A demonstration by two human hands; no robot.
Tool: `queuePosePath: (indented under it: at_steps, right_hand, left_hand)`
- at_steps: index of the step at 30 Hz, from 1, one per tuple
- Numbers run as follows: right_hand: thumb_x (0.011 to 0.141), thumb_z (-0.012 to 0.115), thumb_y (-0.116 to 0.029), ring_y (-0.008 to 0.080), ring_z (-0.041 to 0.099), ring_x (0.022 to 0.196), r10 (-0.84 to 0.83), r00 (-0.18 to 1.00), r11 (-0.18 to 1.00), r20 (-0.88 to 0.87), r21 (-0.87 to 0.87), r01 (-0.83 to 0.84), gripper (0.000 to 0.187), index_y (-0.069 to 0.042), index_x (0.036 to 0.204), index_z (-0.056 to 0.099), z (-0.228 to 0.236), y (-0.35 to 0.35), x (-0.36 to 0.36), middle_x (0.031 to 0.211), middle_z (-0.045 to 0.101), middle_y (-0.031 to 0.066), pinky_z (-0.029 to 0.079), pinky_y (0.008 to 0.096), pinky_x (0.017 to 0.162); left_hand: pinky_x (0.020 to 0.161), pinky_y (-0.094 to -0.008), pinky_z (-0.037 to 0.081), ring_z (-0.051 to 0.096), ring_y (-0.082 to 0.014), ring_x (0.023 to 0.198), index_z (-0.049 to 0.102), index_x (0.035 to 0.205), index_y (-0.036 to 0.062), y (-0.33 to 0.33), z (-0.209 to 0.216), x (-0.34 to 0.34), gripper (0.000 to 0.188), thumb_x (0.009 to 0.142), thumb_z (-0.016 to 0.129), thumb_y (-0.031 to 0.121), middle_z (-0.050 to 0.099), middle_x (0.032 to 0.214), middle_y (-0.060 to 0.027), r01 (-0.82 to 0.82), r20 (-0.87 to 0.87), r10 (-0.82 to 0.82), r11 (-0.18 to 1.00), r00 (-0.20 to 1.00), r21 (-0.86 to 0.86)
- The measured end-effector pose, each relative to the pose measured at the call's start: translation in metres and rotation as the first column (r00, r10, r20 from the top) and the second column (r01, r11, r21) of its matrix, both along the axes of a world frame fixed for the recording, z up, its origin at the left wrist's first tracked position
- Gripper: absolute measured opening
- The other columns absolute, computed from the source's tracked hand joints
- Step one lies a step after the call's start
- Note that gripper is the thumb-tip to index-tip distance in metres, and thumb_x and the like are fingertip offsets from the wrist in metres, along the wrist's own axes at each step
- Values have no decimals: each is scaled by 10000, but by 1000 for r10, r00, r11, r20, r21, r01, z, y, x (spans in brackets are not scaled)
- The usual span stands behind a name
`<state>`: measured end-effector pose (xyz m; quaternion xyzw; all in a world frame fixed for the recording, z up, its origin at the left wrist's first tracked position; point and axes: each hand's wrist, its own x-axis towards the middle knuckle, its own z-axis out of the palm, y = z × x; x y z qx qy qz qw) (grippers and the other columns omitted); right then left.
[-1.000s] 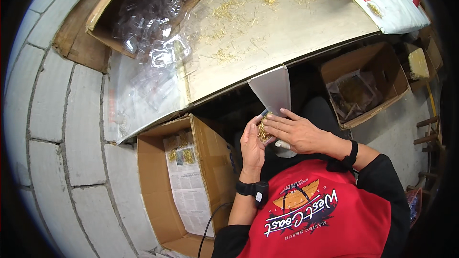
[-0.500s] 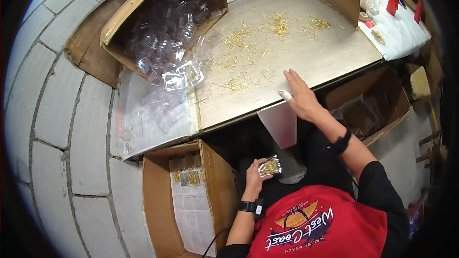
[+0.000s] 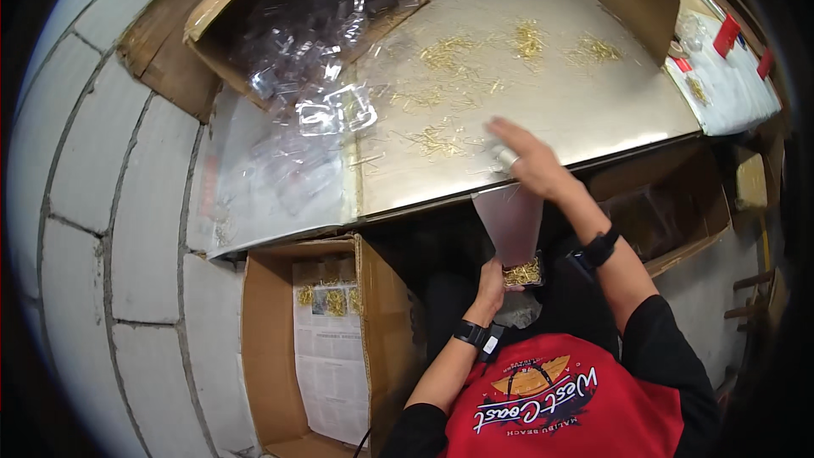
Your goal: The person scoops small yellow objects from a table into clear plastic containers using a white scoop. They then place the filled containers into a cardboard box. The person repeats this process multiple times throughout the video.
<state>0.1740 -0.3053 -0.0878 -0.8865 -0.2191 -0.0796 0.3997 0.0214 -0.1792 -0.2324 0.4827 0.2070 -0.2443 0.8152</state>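
Our right hand (image 3: 534,159), fingers outstretched (and blurred), is nearer the slender golden pieces (image 3: 437,141) scattered leftward of it. Our left hand (image 3: 491,282) holds the filled tray (image 3: 539,271), just right of its fingers.

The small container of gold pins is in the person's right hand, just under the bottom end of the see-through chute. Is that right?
Not quite: it's the wrong hand. The head view shows the small container of gold pins in the left hand; the right hand is up near the table's front edge. It is just under the bottom end of the see-through chute.
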Motion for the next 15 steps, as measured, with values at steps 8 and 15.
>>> queuePosePath:
  at_steps: [8, 15]
  right_hand:
    - [749, 574, -30, 339, 404, 1283, 131, 974, 974, 186, -207, -91, 429, 18, 1174, 535, 0, 5, -98, 1309, 485, 181, 347, 437, 1055]
    - [739, 580, 49, 325, 578, 1062, 133, 991, 988, -21, -81, -134, 349, -3, 1084, 600, -3, -63, -145, 1132, 601, 153, 494, 386, 883]
  left_hand:
    - [453, -284, 558, 674, -197, 753, 534, 1137, -3, 2, -9, -3, 453, 973, 354, 379, 640, 949, -120, -44, -24, 44, 999, 999, 2]
    - [491, -261, 557, 673, -167, 786, 519, 1174, 21, 6, 2, -10, 467, 983, 351, 412, 650, 1003, -98, 54, 33, -53, 998, 998, -28]
